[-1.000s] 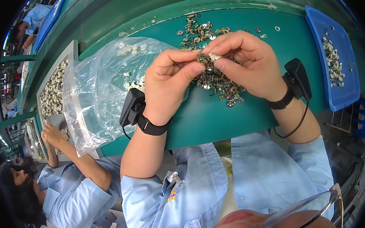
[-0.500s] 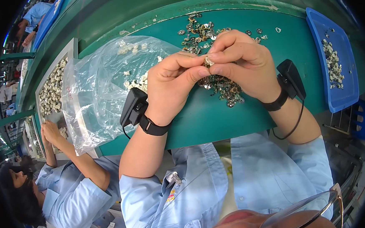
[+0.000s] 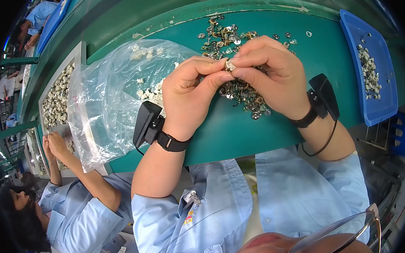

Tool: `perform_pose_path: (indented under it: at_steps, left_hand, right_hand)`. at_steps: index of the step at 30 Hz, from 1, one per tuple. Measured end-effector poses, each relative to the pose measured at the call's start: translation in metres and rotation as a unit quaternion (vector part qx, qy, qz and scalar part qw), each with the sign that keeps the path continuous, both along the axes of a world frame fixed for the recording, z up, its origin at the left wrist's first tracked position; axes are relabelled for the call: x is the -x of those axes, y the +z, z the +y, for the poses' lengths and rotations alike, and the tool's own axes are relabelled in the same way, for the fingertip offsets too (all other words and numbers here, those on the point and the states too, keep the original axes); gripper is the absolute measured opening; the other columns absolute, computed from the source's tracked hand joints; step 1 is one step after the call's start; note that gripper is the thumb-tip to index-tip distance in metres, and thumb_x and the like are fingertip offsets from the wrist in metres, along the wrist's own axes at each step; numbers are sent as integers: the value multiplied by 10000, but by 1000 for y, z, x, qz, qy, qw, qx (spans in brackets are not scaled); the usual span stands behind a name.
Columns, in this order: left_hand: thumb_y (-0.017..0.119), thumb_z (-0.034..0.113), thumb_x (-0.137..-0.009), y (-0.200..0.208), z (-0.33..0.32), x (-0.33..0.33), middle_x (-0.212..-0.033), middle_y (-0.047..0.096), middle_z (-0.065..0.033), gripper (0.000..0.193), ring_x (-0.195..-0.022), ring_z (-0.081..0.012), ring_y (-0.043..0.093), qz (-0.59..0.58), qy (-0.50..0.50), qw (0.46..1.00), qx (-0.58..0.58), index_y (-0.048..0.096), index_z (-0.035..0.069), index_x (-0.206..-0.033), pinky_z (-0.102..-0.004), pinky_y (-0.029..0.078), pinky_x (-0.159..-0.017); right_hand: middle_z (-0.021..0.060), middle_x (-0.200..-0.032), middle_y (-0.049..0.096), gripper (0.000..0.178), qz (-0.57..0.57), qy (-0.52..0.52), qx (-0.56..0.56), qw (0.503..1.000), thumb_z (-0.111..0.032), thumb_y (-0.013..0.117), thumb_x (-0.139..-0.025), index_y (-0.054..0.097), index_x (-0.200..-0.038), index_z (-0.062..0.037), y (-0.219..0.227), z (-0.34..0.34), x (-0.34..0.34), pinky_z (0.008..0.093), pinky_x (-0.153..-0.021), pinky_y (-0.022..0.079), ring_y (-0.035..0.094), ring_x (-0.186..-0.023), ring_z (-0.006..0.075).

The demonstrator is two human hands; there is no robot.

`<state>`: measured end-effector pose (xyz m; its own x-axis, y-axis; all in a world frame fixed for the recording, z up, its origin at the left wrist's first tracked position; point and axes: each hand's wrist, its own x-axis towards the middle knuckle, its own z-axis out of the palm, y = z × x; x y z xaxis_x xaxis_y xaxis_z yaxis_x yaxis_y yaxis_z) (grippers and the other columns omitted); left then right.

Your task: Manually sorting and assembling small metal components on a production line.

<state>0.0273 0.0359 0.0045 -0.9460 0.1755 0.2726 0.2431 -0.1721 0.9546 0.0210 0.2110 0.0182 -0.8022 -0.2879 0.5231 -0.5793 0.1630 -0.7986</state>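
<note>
Plastic-looking white piece (image 3: 230,66), shiny metal discs (image 3: 256,108), glossy plastic bag (image 3: 106,107), smooth plastic tray (image 3: 387,99), matt tabletop (image 3: 240,138)

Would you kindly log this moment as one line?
left hand: pinching white part; right hand: same part; beneath: metal pile; at right: blue tray

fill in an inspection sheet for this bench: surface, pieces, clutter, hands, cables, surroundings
surface: flat green worktop
pieces: small off-white part at the fingertips; heap of small metallic parts, many round, partly hidden by the hands
clutter: crumpled clear plastic bag at left; blue rectangular plastic tray at right holding small pale parts
hands: left hand and right hand both pinch that part
cables: thin black cable looping below boxy black device on right wrist
surroundings: co-worker in light-blue shirt at left, beside grey-framed tray
</note>
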Motion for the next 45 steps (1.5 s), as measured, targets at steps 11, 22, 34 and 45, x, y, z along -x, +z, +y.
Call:
perform_pose_path:
  at_steps: [11, 22, 34, 45]
  left_hand:
    - [668, -15, -733, -2, -1, 0, -854, 635, -76, 142, -747, -137, 584, 74, 42, 994, 76, 647, 6, -872, -220, 463, -659]
    - [569, 88, -866, 2, -6, 0, -812, 602, -30, 77, -719, -78, 526, -173, -155, 960, -158, 587, 16, -884, -226, 441, -662]
    - [546, 151, -886, 2, -5, -2, -864, 606, -25, 118, -735, -80, 514, -259, -224, 907, -247, 560, 34, -876, -215, 409, -658]
    - [532, 175, -895, 4, -3, 0, -918, 596, -16, 193, -750, -60, 505, -227, -181, 942, -169, 581, 18, -997, -195, 393, -652]
  right_hand:
    - [96, -917, 582, 142, -8, 24, -12, 1000, 40, 617, -764, 632, -895, -13, 2, 0, 0, 238, -682, 465, 567, -818, 156]
    - [78, -844, 578, 261, 110, 42, -99, 988, -44, 704, -686, 594, -923, -45, 6, 1, 5, 328, -736, 441, 562, -799, 236]
    - [58, -778, 564, 297, 143, 14, -96, 985, -87, 756, -623, 589, -867, -58, 3, 0, 3, 352, -746, 431, 544, -777, 247]
    - [57, -760, 559, 293, 166, -1, -88, 982, -110, 747, -633, 603, -883, -60, 3, -1, 4, 335, -721, 437, 538, -748, 241]
